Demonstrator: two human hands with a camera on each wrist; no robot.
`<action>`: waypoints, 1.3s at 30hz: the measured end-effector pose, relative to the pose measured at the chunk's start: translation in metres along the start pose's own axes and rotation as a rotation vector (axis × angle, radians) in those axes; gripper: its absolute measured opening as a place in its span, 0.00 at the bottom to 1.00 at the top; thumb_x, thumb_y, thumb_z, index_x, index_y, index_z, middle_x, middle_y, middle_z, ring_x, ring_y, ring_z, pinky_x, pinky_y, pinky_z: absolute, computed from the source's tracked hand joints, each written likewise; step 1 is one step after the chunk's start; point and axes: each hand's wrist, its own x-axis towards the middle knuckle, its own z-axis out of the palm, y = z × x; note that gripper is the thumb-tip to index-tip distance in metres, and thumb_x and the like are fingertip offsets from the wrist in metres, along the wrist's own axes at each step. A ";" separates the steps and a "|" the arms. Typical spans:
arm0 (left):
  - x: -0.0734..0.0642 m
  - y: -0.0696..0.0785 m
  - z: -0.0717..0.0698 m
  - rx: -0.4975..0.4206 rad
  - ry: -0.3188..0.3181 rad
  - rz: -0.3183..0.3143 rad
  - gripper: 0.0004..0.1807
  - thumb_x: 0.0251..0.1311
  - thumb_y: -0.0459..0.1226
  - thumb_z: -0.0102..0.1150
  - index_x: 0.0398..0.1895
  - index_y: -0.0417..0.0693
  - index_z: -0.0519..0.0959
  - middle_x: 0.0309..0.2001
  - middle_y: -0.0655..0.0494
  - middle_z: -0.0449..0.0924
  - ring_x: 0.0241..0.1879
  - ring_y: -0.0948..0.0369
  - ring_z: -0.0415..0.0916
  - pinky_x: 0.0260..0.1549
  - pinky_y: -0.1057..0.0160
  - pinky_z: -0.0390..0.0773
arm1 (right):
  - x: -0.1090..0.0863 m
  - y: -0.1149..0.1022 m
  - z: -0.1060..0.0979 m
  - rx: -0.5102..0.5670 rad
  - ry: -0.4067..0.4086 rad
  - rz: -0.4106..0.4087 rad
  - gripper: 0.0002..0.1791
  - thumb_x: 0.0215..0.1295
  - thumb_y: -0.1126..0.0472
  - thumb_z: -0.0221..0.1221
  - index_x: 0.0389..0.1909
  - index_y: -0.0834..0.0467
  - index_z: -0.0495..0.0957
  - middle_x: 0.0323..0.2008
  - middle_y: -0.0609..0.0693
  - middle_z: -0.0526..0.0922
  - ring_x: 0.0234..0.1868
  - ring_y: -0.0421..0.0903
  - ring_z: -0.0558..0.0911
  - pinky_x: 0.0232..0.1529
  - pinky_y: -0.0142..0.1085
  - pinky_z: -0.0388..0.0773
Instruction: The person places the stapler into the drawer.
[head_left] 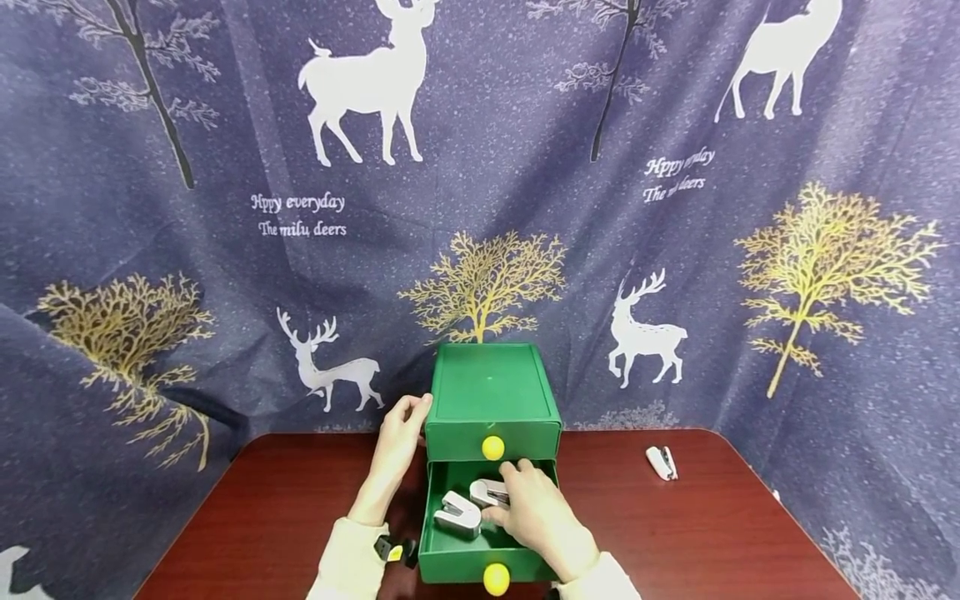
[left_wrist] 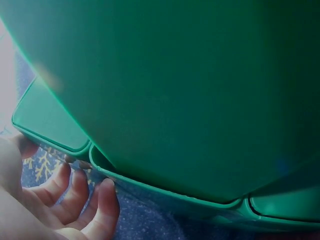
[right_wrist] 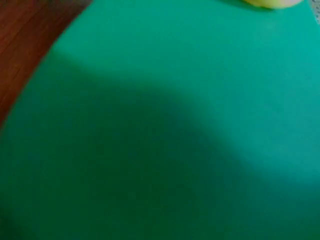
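On the table stands a small green drawer cabinet (head_left: 491,383) with its lower drawer (head_left: 459,568) pulled out. Two white-and-grey staplers lie inside: a front stapler (head_left: 458,515) and a rear stapler (head_left: 487,492), partly covered by my right hand (head_left: 542,515). That hand reaches into the drawer, thumb and fingers on either side of the rear stapler, pinching it. My left hand (head_left: 400,437) rests its fingertips against the cabinet's left side; the left wrist view shows its fingers (left_wrist: 75,195) loosely bent along the green edge. The right wrist view holds only blurred green drawer front, no hand.
A third white stapler (head_left: 662,462) lies on the brown table (head_left: 675,533) to the right. Yellow round knobs mark the upper drawer (head_left: 492,447) and lower drawer front. Behind the table hangs a dark blue cloth (head_left: 487,167) printed with deer and trees.
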 end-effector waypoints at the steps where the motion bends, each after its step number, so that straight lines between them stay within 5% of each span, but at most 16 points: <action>1: 0.000 0.000 0.000 -0.006 -0.002 -0.003 0.19 0.68 0.50 0.57 0.34 0.42 0.78 0.27 0.52 0.75 0.27 0.58 0.74 0.27 0.55 0.81 | -0.001 0.000 -0.003 0.004 -0.012 -0.011 0.25 0.51 0.48 0.73 0.38 0.62 0.76 0.30 0.52 0.73 0.29 0.53 0.76 0.32 0.46 0.75; 11: 0.000 0.003 0.000 -0.038 -0.021 -0.037 0.18 0.70 0.46 0.56 0.38 0.37 0.78 0.27 0.54 0.76 0.24 0.56 0.75 0.27 0.58 0.80 | -0.016 0.000 -0.030 -0.010 -0.051 -0.109 0.22 0.58 0.50 0.68 0.47 0.59 0.78 0.44 0.54 0.78 0.43 0.55 0.78 0.40 0.51 0.77; 19: -0.015 0.039 -0.002 -0.001 -0.040 -0.022 0.14 0.72 0.40 0.53 0.37 0.35 0.77 0.26 0.55 0.75 0.24 0.59 0.74 0.28 0.58 0.80 | -0.041 0.026 -0.047 -0.003 0.034 -0.242 0.22 0.62 0.50 0.66 0.52 0.58 0.77 0.52 0.54 0.76 0.52 0.51 0.76 0.49 0.49 0.76; 22: -0.015 0.039 -0.001 0.004 -0.037 -0.023 0.14 0.72 0.40 0.53 0.37 0.35 0.77 0.26 0.55 0.74 0.24 0.59 0.74 0.28 0.59 0.80 | -0.051 0.037 -0.051 -0.006 0.109 -0.253 0.20 0.61 0.51 0.67 0.51 0.56 0.78 0.53 0.52 0.76 0.53 0.50 0.76 0.51 0.47 0.76; 30: 0.000 0.006 0.001 -0.022 -0.024 -0.050 0.16 0.70 0.45 0.56 0.36 0.38 0.77 0.25 0.55 0.74 0.24 0.59 0.74 0.26 0.61 0.79 | -0.081 0.071 -0.055 0.023 0.243 -0.196 0.22 0.56 0.54 0.70 0.52 0.47 0.78 0.54 0.41 0.76 0.55 0.42 0.75 0.55 0.32 0.71; 39: 0.001 0.004 -0.001 -0.027 -0.012 -0.051 0.18 0.69 0.47 0.57 0.38 0.38 0.78 0.25 0.55 0.75 0.24 0.58 0.75 0.26 0.59 0.80 | -0.103 0.120 -0.040 0.025 0.368 -0.179 0.23 0.44 0.61 0.75 0.44 0.51 0.81 0.45 0.43 0.80 0.46 0.42 0.79 0.53 0.21 0.63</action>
